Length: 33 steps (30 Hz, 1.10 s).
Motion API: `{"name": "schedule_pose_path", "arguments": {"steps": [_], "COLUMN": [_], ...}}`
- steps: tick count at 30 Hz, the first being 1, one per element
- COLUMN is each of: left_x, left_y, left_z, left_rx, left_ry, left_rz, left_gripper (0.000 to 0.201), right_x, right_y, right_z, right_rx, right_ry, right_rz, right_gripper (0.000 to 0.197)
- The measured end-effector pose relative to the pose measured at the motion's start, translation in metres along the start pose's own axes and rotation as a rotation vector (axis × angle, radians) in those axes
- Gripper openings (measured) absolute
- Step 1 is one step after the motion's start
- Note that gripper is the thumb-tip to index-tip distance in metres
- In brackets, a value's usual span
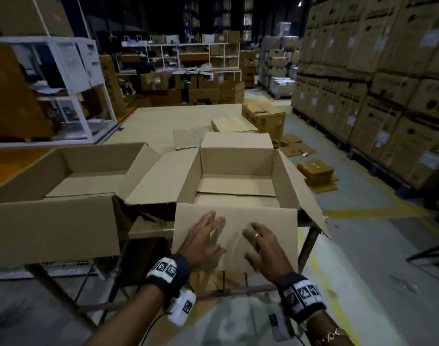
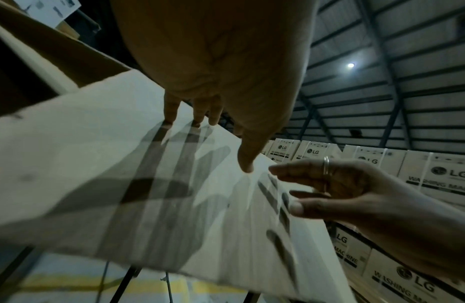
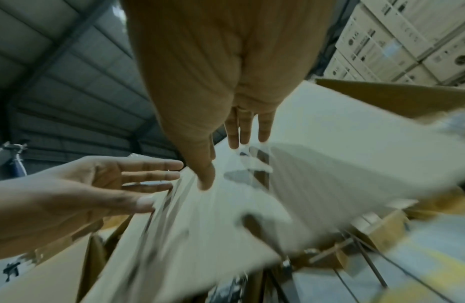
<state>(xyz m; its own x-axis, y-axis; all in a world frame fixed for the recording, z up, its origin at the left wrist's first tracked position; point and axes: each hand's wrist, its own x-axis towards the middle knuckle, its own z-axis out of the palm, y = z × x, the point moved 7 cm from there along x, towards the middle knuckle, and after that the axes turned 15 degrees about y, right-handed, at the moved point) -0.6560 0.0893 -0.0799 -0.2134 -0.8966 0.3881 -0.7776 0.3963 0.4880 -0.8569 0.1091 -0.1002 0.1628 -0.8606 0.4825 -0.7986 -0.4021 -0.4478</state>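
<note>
An open cardboard box (image 1: 235, 168) stands on a table in front of me, empty inside, its side flaps spread outward. Its near flap (image 1: 270, 221) hangs down towards me. Both my hands lie flat against that flap with straight, spread fingers. My left hand (image 1: 203, 240) is on its left half, my right hand (image 1: 265, 248), wearing rings, on its right half. In the left wrist view my left hand's (image 2: 213, 92) fingertips touch the flap (image 2: 109, 184), and the right hand (image 2: 342, 190) is beside it. The right wrist view shows my right hand (image 3: 226, 112) against the blurred flap (image 3: 329, 174), the left hand (image 3: 96, 184) alongside.
A second, larger open box (image 1: 63, 196) sits close on the left. The table's metal leg (image 1: 310, 243) stands below the right flap. Stacked washing-machine cartons (image 1: 388, 83) wall the right side. White shelving (image 1: 71, 71) is at the left, and flattened cardboard (image 1: 315, 176) lies on the floor.
</note>
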Motion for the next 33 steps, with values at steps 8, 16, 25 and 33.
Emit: {"name": "schedule_pose_path", "arguments": {"steps": [8, 16, 25, 33], "left_x": [0.073, 0.084, 0.084, 0.084], "left_y": [0.012, -0.005, -0.008, -0.05], "left_z": [0.004, 0.026, 0.033, 0.003], "left_rx": [-0.073, -0.149, -0.096, 0.058], "left_ry": [0.085, 0.294, 0.322, 0.293], "left_rz": [-0.042, -0.048, 0.031, 0.003], "left_gripper": [0.049, 0.022, 0.009, 0.046], "right_x": [0.083, 0.098, 0.097, 0.089], "right_y": [0.0, 0.002, 0.009, 0.037], "right_z": [-0.007, 0.004, 0.007, -0.005], "right_rx": [-0.03, 0.027, 0.069, -0.036], "right_ry": [0.051, 0.172, 0.193, 0.219], "right_rz": [0.023, 0.06, -0.034, -0.071], "right_gripper": [0.046, 0.02, 0.037, 0.031]}}
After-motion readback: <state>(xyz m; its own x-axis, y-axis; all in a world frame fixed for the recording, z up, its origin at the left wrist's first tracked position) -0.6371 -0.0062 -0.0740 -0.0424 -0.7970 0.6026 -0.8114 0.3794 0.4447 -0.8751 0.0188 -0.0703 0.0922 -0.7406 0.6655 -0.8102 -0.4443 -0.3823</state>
